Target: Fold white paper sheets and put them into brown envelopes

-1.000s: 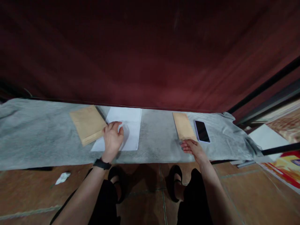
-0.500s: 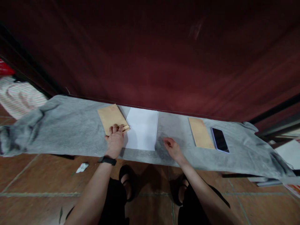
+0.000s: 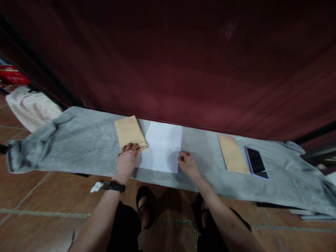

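Observation:
A stack of brown paper envelopes (image 3: 129,130) lies at a slant, its lower right corner overlapping a pile of white paper (image 3: 164,145). My left hand (image 3: 126,159), a black band on its wrist, is bent over the lower end of the envelopes and grips them there. Several envelope edges fan out beside its fingers. At the right edge of the white paper, my right hand (image 3: 188,164) has its fingertips pinched together against the sheets. How many sheets are between them is too small to see.
Grey cloth (image 3: 86,140) covers the long, narrow surface. Another brown envelope (image 3: 233,154) lies to the right, beside a phone (image 3: 257,162). A dark red panel (image 3: 168,70) rises behind. Crumpled white tissue (image 3: 96,186) is on the tiled floor; striped fabric (image 3: 34,106) hangs at far left.
My right hand has moved left onto the paper's right edge and closed its fingertips there. My left fingers have drawn down toward the envelopes' lower end. The view has shifted slightly.

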